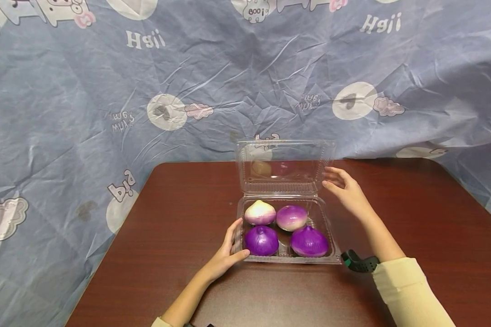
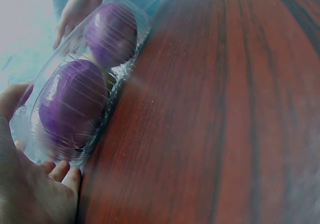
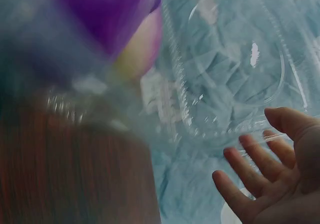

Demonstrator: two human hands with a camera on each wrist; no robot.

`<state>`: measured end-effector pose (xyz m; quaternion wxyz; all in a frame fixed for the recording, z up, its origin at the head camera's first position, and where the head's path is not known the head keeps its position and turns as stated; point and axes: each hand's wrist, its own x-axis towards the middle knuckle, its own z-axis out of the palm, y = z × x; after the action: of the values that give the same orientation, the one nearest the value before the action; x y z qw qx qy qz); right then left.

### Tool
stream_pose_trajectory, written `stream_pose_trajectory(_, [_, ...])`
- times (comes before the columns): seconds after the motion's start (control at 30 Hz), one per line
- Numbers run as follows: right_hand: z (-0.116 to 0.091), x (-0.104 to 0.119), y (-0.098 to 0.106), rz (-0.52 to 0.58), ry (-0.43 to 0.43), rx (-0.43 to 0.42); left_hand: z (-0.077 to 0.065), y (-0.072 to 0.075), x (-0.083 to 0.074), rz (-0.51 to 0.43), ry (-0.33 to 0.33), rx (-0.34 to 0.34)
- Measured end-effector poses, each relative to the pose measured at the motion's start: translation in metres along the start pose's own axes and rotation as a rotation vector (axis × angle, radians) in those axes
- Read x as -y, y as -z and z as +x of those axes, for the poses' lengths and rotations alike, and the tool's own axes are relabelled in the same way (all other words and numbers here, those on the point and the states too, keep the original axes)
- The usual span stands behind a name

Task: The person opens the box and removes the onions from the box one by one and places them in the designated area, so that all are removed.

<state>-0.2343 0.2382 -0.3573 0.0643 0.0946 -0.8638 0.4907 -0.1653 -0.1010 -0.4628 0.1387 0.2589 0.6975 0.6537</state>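
A clear hinged plastic box (image 1: 289, 260) stands on the table with its lid (image 1: 285, 154) raised at the back. Inside sit a white-and-purple onion (image 1: 260, 212), a purple onion with a pale patch (image 1: 292, 218), and two deep purple onions, one front left (image 1: 262, 240) and one front right (image 1: 309, 241). My left hand (image 1: 225, 259) holds the box's left side, thumb at the front corner and fingers along the wall. Beside the lid's right edge is my right hand (image 1: 348, 190), its fingers spread and slightly bent, gripping nothing. The right wrist view shows the open palm near the transparent lid (image 3: 240, 59).
The brown wooden table (image 1: 180, 218) extends around the box. Behind and to the left hangs a wrinkled blue printed cloth (image 1: 229, 68), close to the table's back edge. A dark band (image 1: 359, 262) circles the right wrist, near the box's front right corner.
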Motion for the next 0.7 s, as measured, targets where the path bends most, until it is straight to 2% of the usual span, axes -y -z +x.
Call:
stream_pose_trajectory(0.3, [0.019, -0.022, -0.003, 0.063, 0.065, 0.032, -0.001, 0.000, 0.000, 0.002, 0.005, 0.001])
stream_pose_trajectory(0.5, [0.033, -0.042, -0.015, 0.163, 0.033, 0.014, -0.001, 0.001, 0.000, -0.003, 0.004, 0.010])
stream_pose_trajectory(0.7, [0.037, -0.056, -0.027, 0.249, -0.026, -0.001, 0.000, 0.001, 0.001, 0.012, -0.011, 0.010])
